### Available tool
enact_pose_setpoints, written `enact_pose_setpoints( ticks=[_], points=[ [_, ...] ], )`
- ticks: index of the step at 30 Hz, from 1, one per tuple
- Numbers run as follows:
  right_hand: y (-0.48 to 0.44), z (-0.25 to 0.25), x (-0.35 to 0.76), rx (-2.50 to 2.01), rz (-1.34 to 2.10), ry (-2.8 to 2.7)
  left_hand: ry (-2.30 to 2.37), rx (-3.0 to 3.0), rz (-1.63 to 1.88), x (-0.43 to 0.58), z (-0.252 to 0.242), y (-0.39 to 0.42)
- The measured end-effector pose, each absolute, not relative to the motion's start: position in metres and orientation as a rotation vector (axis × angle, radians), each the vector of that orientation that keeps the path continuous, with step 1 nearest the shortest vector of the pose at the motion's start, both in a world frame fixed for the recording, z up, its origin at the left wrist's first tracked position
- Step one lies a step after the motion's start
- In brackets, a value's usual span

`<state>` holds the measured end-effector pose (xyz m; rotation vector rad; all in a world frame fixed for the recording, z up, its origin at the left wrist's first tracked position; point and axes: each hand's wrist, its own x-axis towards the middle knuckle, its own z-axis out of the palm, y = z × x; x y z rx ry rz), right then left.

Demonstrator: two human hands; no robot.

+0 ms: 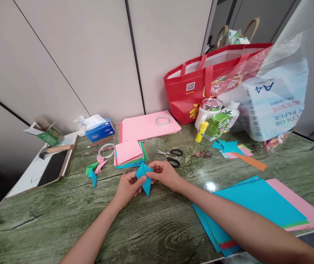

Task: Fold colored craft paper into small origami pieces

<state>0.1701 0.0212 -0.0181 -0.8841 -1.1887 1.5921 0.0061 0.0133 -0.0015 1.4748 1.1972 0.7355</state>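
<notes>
A blue sheet of paper folded into a kite shape (145, 186) is held just over the table, its long point towards me. My left hand (127, 189) grips its left edge between thumb and fingers. On the other side, my right hand (164, 174) pinches the upper right edge, thumb on top. Just beyond my hands lies a stack of small coloured paper squares (128, 151), pink uppermost. Black-handled scissors (172, 153) rest beside that stack. To the left sit several small folded paper pieces (92, 176) in green, pink and blue.
Large coloured sheets (256, 201) lie under my right forearm. A yellow glue stick (201, 132), a white jar (208, 112) and a red bag (184, 99) stand at the back. A hammer (57, 148) and phone (52, 168) lie left, near a tissue pack (100, 131).
</notes>
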Motion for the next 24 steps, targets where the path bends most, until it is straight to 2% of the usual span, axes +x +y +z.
enact_pose_setpoints(
  ticks=[18, 24],
  points=[
    [0.0204, -0.0176, 0.1686, -0.906, 1.567, -1.219, 1.055, 1.300, 0.815, 0.0047, -0.0110, 0.0148],
    [0.0210, -0.0170, 0.1687, -0.894, 1.548, -1.117, 1.092, 1.375, 1.038, 0.0107, -0.0035, 0.0124]
  ],
)
